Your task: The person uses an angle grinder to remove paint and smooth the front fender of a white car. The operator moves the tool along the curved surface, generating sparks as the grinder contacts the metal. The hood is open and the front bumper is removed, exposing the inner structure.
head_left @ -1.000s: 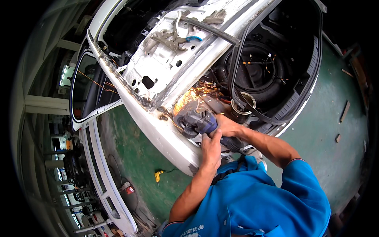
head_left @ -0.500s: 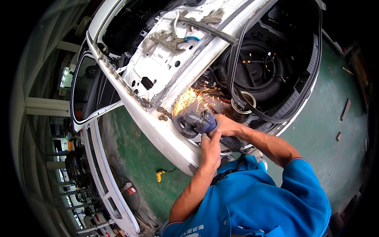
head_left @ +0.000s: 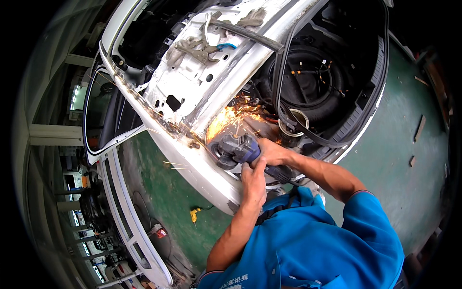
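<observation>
An angle grinder [head_left: 244, 148] with a blue body is in both my hands, its head against the white car body panel [head_left: 186, 166] beside the trunk opening. Orange sparks [head_left: 225, 121] spray from the contact area toward the rear deck. My right hand [head_left: 272, 152] is wrapped round the grinder's body. My left hand [head_left: 253, 177] grips it from the near side, fingers closed. The exact spot where the disc meets the metal is hidden by the tool and sparks.
Locking pliers [head_left: 201, 50], a metal bar [head_left: 248, 34] and grey gloves [head_left: 252, 18] lie on the white deck. A round can [head_left: 294, 121] stands at the trunk's edge beside a loose rubber seal [head_left: 278, 86]. On the green floor lies a yellow power tool [head_left: 194, 215].
The sparks spread wider, with streaks now flying left over the panel. My hands and the grinder stay nearly in place; the whole view has shifted slightly.
</observation>
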Motion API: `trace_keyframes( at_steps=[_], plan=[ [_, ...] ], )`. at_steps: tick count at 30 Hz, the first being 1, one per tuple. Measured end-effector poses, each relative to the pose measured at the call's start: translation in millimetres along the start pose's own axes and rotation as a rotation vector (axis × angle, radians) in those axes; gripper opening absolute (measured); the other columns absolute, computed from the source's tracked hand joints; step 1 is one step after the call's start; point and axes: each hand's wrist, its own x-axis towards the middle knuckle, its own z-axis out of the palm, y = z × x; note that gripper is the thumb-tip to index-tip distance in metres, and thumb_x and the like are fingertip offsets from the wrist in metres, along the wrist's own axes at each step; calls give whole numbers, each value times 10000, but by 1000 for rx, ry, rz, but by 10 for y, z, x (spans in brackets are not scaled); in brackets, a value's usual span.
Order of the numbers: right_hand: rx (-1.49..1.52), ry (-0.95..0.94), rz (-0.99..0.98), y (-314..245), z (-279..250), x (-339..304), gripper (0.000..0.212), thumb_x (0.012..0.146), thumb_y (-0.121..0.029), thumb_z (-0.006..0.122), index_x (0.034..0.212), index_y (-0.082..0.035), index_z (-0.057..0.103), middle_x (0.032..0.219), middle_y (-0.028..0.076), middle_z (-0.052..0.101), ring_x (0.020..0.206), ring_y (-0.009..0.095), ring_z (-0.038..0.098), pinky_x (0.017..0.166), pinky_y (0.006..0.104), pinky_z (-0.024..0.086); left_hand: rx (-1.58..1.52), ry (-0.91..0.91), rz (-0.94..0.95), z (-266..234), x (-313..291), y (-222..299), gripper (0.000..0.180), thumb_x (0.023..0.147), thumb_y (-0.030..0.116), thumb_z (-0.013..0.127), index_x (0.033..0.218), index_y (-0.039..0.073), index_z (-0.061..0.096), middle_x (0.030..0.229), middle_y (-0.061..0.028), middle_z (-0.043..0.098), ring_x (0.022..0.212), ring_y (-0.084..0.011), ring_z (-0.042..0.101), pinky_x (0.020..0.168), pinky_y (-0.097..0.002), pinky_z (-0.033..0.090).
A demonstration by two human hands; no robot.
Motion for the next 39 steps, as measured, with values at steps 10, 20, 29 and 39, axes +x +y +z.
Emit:
trace_keyframes(
  at_steps=[10, 20, 29, 39],
  plan=[
    [-10, -13, 12, 59, 5, 30, 629, 645, -240, 792, 1195, 29, 653, 1030, 149, 726, 969, 216, 650, 912, 370, 526, -2, -48, -15, -14, -43, 63, 392, 1008, 224, 673, 1273, -23, 522, 1303, -135, 548, 1237, -216, 510, 1085, -465, 400],
    [-63, -1, -9, 64, 3, 14, 636, 661, -354, 796, 1140, 48, 678, 1047, 243, 742, 986, 304, 706, 916, 419, 527, -42, -56, -36, -14, -43, 44, 411, 1011, 219, 664, 1306, -13, 497, 1382, -144, 505, 1330, -258, 456, 1175, -537, 305],
    [-63, -6, 18, -26, -26, -21, 634, 666, -340, 813, 1148, 47, 676, 1033, 228, 745, 976, 285, 703, 905, 401, 530, -56, -97, -61, -28, -56, 87, 481, 1008, 231, 663, 1363, -29, 468, 1405, -158, 507, 1387, -284, 429, 1218, -577, 238],
    [108, -56, 150, -52, -45, 22, 509, 619, -186, 786, 1060, 52, 695, 944, 89, 716, 875, 166, 630, 816, 320, 519, -50, -84, -44, 14, -71, 115, 477, 993, 198, 679, 1367, -18, 477, 1383, -141, 530, 1335, -255, 483, 1190, -526, 292]
  ],
)
